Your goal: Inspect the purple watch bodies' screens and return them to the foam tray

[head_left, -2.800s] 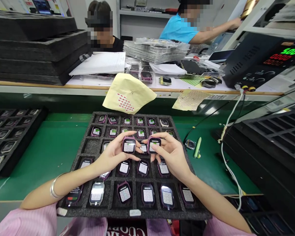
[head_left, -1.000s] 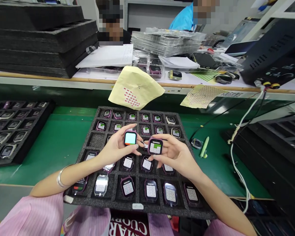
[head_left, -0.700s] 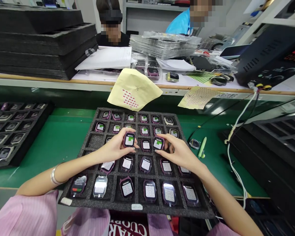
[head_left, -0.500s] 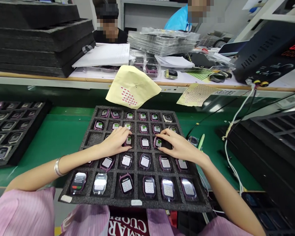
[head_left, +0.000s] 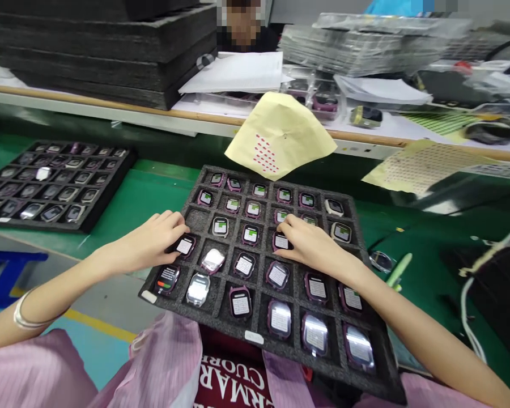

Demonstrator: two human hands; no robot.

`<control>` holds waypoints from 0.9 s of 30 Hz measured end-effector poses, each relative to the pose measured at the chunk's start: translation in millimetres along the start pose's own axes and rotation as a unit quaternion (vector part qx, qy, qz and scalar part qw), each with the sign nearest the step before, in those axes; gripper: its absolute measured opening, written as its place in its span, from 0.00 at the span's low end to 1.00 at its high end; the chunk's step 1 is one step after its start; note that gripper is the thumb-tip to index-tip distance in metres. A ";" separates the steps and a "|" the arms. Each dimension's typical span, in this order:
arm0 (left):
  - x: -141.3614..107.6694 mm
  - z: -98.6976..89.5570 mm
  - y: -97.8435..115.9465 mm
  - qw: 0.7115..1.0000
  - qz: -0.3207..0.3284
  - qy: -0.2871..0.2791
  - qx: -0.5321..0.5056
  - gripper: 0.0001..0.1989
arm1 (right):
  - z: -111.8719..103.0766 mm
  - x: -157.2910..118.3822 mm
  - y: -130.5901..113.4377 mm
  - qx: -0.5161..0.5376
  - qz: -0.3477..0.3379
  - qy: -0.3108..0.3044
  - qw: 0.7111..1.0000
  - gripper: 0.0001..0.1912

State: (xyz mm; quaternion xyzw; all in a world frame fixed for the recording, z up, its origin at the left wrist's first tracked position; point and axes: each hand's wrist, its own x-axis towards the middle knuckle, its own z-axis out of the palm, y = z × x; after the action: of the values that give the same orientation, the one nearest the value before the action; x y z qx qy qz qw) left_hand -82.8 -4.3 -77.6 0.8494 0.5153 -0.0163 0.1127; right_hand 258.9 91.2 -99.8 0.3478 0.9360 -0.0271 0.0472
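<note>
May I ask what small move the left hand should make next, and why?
I would probably lift the watch at the left hand straight up from the foam tray, since that hand's thumb and fingers flank its edges and compartment walls surround it.

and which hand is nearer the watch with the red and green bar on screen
Left. The left hand is just beyond that watch, close by; the right hand is well off to its right.

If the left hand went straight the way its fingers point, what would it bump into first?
Probably the purple-rimmed watch in the black foam tray, right by the fingertips of the left hand. I can't be sure whether there is any gap between them.
</note>
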 end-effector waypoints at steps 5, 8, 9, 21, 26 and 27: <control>-7.3 13.1 -2.9 0.999 -0.018 -0.022 0.029 0.12 | -1.8 -1.8 7.0 0.055 0.004 -0.025 0.998 0.20; 3.2 15.4 -8.4 0.999 0.011 -0.023 0.037 0.11 | -3.5 -2.6 8.2 0.106 0.029 -0.035 0.993 0.20; 5.8 15.9 -11.5 0.999 0.025 -0.019 0.026 0.11 | -3.8 -3.2 7.7 0.145 0.044 -0.025 0.988 0.19; 20.1 15.8 -26.8 0.800 0.027 -0.034 -0.598 0.23 | -26.4 -24.5 -65.0 0.668 0.198 0.207 0.686 0.19; 29.1 24.6 4.7 0.681 -0.035 -0.011 -0.731 0.34 | -14.9 -14.5 -79.5 0.713 0.219 0.240 0.621 0.23; 32.4 26.8 10.0 0.676 -0.058 -0.020 -0.734 0.36 | -12.3 -13.9 -77.4 0.728 0.213 0.234 0.609 0.24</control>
State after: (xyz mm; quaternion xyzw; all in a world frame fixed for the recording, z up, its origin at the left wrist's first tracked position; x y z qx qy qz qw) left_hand -56.5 13.9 -106.7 0.4617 0.4071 0.3434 0.7094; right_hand 217.9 24.6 -84.7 0.4518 0.4868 -0.6064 -0.4372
